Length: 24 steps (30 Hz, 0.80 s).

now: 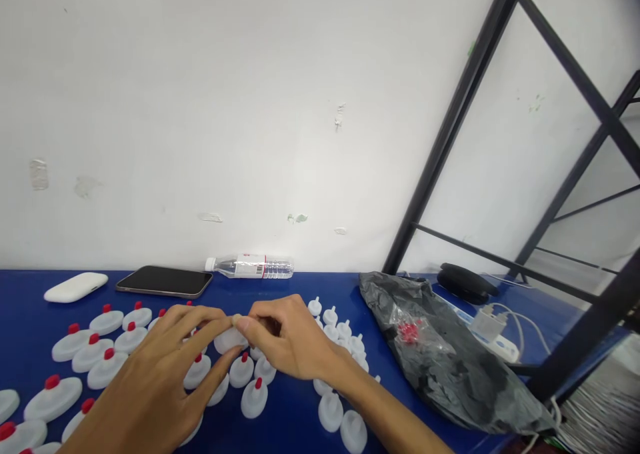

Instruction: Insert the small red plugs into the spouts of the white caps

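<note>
My left hand (160, 381) and my right hand (285, 341) meet over the blue table (300, 427), both pinching one white plastic disc (229, 339) between fingertips. Around and under my left hand lie several white discs with red caps (93, 351). To the right of my right hand sit several white discs without red caps (336, 331); more of them lie near my right forearm (331, 411).
A black plastic bag (450, 367) with small red caps (409, 332) on it lies at the right. At the back stand a phone (164, 281), a white case (75, 287) and a lying water bottle (250, 267). A power strip with charger (493, 327) and black shelf frame (575, 347) are at far right.
</note>
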### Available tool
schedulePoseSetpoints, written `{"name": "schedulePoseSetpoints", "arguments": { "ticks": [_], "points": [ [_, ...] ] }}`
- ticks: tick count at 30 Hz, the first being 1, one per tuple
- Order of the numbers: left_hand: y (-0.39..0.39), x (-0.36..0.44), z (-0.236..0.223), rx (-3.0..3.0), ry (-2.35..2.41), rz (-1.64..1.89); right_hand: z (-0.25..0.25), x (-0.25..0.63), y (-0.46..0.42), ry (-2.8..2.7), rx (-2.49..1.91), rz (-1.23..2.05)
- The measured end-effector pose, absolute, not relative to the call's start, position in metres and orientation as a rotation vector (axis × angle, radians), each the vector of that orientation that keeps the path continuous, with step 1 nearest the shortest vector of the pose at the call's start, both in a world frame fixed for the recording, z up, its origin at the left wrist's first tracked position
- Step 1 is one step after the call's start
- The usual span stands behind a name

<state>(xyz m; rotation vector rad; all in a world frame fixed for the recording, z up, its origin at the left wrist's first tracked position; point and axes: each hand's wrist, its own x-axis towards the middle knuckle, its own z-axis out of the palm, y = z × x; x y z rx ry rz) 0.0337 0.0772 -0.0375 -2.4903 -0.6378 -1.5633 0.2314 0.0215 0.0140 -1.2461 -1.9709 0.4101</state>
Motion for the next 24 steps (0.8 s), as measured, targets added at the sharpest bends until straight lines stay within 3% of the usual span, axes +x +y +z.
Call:
{"name": "schedulePoseSetpoints", "arguments": {
  "ticks": [3,14,24],
  "points": [
    [0.076,0.033,-0.037,-2.467,-0.572,-1.481,0.014,0.233,0.021,-1.986,-1.229,0.392],
    [0.076,0.026,-0.029,-2.603,-1.065,-1.130,0.022,0.268,0.032,-1.937,-1.430,0.032],
    [0.083,0.020,-0.036,-2.585,-0.913,-0.987,0.013,0.272,0.039,-2.046,-1.540,-0.150]
  ]
}}
